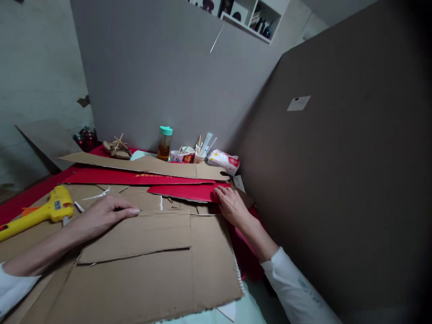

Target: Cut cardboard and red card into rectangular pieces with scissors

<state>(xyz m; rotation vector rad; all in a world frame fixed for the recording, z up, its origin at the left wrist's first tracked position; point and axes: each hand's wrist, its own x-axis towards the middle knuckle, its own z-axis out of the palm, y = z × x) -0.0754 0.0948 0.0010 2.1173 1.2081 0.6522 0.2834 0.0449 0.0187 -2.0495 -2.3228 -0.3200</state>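
A large brown cardboard sheet (216,256) with a long slit and ragged edges lies in front of me. My left hand (113,210) is closed at its far edge, thumb and fingers together, some fingers hidden. Beyond that edge lies a red cardboard strip (189,192), whose right end is under the bent fingers of my right hand (231,204); the hand appears to grip it. Behind it are a longer red cardboard piece (111,176) and a long brown cardboard strip (162,167). To the left of my left hand rests a yellow glue gun (56,206).
Along the back stand a lidded bottle (164,143) of amber liquid, a paper bowl (188,154), a cup of sticks (201,155) and a tissue pack (224,161). A stick model (118,146) sits at back left. Grey panels (182,81) rise behind and to the right.
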